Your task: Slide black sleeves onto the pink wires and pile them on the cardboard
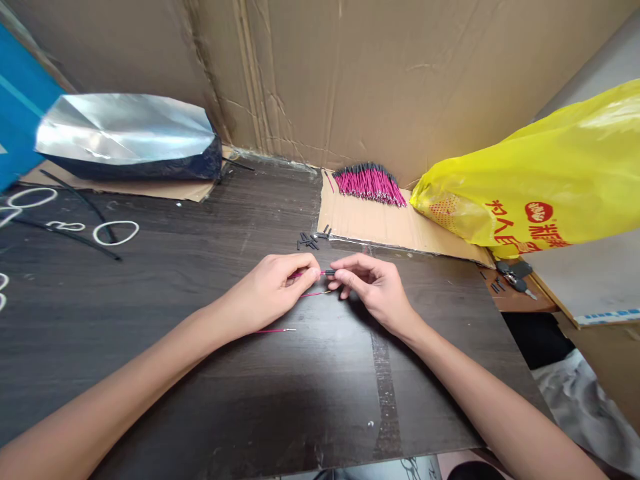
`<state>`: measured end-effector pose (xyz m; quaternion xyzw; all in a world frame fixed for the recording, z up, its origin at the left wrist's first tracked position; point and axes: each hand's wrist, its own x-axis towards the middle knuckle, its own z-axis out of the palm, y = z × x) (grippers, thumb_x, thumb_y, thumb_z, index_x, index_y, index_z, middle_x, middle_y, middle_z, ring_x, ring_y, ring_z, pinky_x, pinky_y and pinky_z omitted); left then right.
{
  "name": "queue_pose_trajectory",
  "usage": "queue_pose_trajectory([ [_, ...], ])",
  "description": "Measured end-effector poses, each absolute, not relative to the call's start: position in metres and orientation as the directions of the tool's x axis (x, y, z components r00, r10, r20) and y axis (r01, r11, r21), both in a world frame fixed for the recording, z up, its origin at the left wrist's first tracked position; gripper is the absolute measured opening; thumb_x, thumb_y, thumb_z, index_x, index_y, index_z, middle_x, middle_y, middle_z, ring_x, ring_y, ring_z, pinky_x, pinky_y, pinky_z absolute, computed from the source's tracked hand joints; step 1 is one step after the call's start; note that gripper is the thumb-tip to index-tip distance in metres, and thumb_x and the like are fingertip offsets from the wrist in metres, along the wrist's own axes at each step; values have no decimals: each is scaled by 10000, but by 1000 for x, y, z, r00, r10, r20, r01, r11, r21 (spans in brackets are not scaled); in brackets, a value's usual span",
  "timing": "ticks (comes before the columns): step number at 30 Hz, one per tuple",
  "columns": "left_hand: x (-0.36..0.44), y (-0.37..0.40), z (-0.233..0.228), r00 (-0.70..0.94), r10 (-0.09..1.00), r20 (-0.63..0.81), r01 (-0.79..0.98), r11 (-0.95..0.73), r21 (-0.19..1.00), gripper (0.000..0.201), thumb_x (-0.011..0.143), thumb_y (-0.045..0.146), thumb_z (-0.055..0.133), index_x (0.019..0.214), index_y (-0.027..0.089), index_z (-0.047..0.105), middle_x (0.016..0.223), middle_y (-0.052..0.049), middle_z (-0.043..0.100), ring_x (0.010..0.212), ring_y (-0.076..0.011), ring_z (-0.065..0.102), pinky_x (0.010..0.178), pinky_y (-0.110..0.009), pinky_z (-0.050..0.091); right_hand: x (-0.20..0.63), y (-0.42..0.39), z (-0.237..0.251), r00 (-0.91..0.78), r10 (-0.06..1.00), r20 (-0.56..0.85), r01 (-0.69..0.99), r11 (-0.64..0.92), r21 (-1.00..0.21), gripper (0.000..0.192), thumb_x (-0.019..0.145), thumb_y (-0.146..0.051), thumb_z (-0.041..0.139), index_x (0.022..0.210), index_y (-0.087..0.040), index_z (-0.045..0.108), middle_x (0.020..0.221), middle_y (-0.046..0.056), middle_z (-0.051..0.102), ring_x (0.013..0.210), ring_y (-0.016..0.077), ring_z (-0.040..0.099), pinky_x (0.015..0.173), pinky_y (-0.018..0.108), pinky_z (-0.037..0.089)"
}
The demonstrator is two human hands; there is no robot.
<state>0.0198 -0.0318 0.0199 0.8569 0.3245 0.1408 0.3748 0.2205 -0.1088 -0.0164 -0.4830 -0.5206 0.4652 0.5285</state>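
Note:
Between finger and thumb of my left hand [280, 287] is a thin magenta wire [297, 274], pointing right. My right hand [373, 283] pinches a short black sleeve [329, 272] at the wire's end, so the two hands nearly meet over the dark table. Just below them another magenta wire [314, 294] with a metal tip reaches toward my right fingers. A further magenta wire [275, 330] lies on the table, partly hidden by my left wrist. Loose black sleeves [307, 241] are scattered beyond my hands.
A bundle of magenta wires with black ends [370, 185] rests on a cardboard sheet [360, 227]. At right stands a yellow plastic bag [550, 180], with keys [517, 277] below it. A silver-and-dark packet [130, 133] and white rubber bands [116, 233] are at left.

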Motion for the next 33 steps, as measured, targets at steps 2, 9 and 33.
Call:
queue_pose_trajectory([
  [2, 19, -31, 22, 760, 649, -35, 440, -474, 763, 349, 1015, 431, 481, 843, 178, 651, 702, 29, 576, 626, -123, 445, 602, -250, 322, 222, -109, -15, 38, 990, 138, 60, 136, -989, 186, 897, -355, 731, 978, -190, 703, 796, 29, 727, 684, 138, 688, 597, 259, 566],
  [9, 17, -26, 25, 782, 610, -126, 403, -341, 849, 346, 980, 458, 532, 819, 174, 647, 717, 22, 552, 694, -133, 466, 642, -246, 342, 225, -112, -8, 5, 973, 232, 158, 229, -961, 142, 882, -321, 753, 911, -197, 691, 827, 7, 678, 626, 97, 627, 584, 239, 544],
  [33, 22, -33, 23, 809, 579, -102, 390, -398, 831, 252, 980, 386, 571, 879, 206, 714, 637, 49, 626, 590, -101, 513, 604, -232, 388, 238, -100, -11, -291, 956, 26, -237, -46, -970, 187, 890, -314, 748, 1002, -174, 698, 793, 17, 702, 712, 135, 690, 558, 233, 591],
])
